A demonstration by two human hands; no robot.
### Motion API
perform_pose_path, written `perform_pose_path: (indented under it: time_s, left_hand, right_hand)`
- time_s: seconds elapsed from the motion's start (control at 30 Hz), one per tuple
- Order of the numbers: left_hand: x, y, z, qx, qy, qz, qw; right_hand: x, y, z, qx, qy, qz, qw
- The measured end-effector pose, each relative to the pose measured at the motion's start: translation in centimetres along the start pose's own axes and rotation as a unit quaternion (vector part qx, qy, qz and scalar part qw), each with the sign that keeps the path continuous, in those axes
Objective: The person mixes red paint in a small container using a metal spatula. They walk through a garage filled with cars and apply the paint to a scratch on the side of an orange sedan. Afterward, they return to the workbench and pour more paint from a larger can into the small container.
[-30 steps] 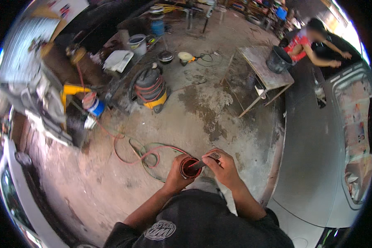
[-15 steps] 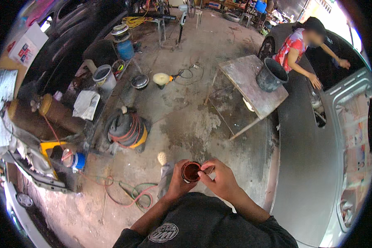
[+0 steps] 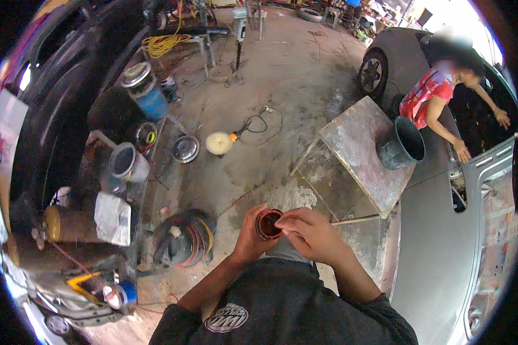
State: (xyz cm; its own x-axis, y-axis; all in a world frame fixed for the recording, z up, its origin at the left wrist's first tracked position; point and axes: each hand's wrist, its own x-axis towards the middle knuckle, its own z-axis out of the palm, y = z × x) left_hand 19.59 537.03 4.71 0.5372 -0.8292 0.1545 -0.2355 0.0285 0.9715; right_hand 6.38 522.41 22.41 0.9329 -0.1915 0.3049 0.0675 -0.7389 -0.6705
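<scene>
My left hand [image 3: 250,237] wraps around a small round cup [image 3: 260,234] held upright in front of my chest. Dark reddish-brown matter [image 3: 269,223] coats its inside, and red smears mark the rim. Above the cup's right edge, my right hand [image 3: 311,234] has its thumb and fingers pinched together, the tips over the opening. Whatever lies between those fingertips is too small or hidden to make out.
A worn table [image 3: 357,152] bearing a black bucket [image 3: 401,144] stands ahead to the right. Beyond it a person [image 3: 429,98] leans on a grey car [image 3: 431,247]. A vacuum cleaner [image 3: 181,244], a polisher [image 3: 219,144] and its cord lie on the floor leftward. A grey-white bucket [image 3: 128,164] stands farther left.
My view has shifted forward and turned, so the vacuum cleaner and table appear nearer. My right fingertips have moved slightly further over the cup's opening. The other person's arms still reach toward the car.
</scene>
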Motion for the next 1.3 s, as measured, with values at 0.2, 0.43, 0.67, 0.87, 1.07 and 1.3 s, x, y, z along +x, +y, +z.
perform_pose_path:
  time_s: [0.2,0.43,0.67,0.87,1.07,1.3]
  left_hand:
    - [19.7,-5.2,-1.7,0.054,-0.013,0.074,0.996]
    - [42.4,-6.5,-2.4,0.095,-0.034,0.08,0.992]
    - [63.3,-9.0,-2.1,0.117,-0.087,0.088,0.985]
    - [84.1,-14.5,0.0,0.085,-0.148,0.139,0.975]
    - [104.5,-14.2,3.3,0.055,-0.206,0.231,0.949]
    - [123.6,-16.0,11.9,0.028,-0.269,0.172,0.947]
  right_hand:
    - [12.4,13.8,-4.6,-0.009,-0.008,0.048,0.999]
    - [27.0,28.9,-12.1,0.04,0.005,0.023,0.999]
    - [40.3,43.0,-19.1,0.039,0.048,0.024,0.998]
    - [52.3,55.2,-27.1,-0.038,0.11,0.051,0.992]
    - [60.6,64.3,-36.0,-0.039,0.103,0.136,0.985]
    - [67.3,78.6,-44.5,-0.067,0.185,0.129,0.972]
